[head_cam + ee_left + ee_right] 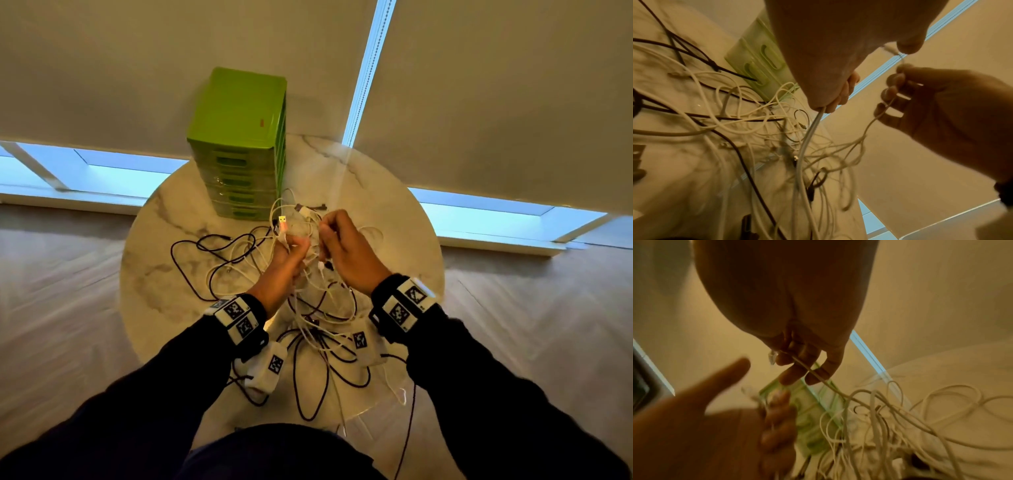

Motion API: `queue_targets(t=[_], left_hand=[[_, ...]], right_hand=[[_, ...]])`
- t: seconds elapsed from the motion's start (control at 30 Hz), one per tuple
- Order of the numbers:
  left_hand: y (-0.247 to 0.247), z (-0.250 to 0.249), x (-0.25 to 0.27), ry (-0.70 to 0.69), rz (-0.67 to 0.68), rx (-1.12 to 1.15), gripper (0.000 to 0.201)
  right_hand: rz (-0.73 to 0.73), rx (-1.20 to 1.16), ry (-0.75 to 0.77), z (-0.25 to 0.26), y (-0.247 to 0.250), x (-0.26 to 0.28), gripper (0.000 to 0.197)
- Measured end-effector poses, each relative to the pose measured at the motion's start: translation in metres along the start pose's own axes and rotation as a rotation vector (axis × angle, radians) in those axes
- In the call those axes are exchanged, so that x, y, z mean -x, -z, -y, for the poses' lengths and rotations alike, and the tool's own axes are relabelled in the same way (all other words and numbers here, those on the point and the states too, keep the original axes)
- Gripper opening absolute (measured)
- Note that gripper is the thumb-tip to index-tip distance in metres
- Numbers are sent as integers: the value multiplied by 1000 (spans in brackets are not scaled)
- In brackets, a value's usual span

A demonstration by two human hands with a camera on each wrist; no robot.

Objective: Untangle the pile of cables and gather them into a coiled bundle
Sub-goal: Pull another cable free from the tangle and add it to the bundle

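- The left hand [287, 262] grips white cables [807, 138], lifted above the table [164, 240].
- The right hand [349, 253], just beside it, pinches one thin white cable [818, 376].
- The remaining cables [239, 260] sprawl before the green drawers [239, 147].

- Your cables [308, 329] are thin white and dark cords, still one loose tangle.
- The top of the tangle is lifted between your hands; the rest sprawls in loops over the desk [161, 274].
- A few strands trail over the near edge.
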State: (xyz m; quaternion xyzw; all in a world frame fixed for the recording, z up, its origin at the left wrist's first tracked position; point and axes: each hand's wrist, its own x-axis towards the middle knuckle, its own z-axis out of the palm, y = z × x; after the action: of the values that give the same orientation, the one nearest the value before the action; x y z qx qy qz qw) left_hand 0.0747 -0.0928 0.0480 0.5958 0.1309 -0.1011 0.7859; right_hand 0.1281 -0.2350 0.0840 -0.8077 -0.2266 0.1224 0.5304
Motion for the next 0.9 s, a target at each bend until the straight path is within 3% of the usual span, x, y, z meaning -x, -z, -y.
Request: queue_targets(t=[0.1, 0.17, 0.33, 0.47, 0.6, 0.73, 0.9], left_hand=[[-3, -2, 2, -51, -23, -33, 76], [-1, -2, 5, -56, -26, -87, 91], [3, -1, 12, -73, -32, -103, 53], [5, -9, 18, -125, -23, -119, 47], [12, -10, 23, -179, -79, -195, 22], [21, -22, 19, -319, -232, -211, 35], [29, -49, 14, -363, -328, -85, 30]], right_hand=[[15, 43, -18, -6, -25, 17, 10], [15, 42, -11, -5, -36, 24, 8], [-14, 49, 27, -2, -41, 28, 10], [-11, 18, 26, -3, -42, 30, 9], [42, -6, 6, -8, -44, 30, 13], [203, 138, -66, -30, -47, 32, 30], [211, 164, -67, -64, -48, 31, 35]])
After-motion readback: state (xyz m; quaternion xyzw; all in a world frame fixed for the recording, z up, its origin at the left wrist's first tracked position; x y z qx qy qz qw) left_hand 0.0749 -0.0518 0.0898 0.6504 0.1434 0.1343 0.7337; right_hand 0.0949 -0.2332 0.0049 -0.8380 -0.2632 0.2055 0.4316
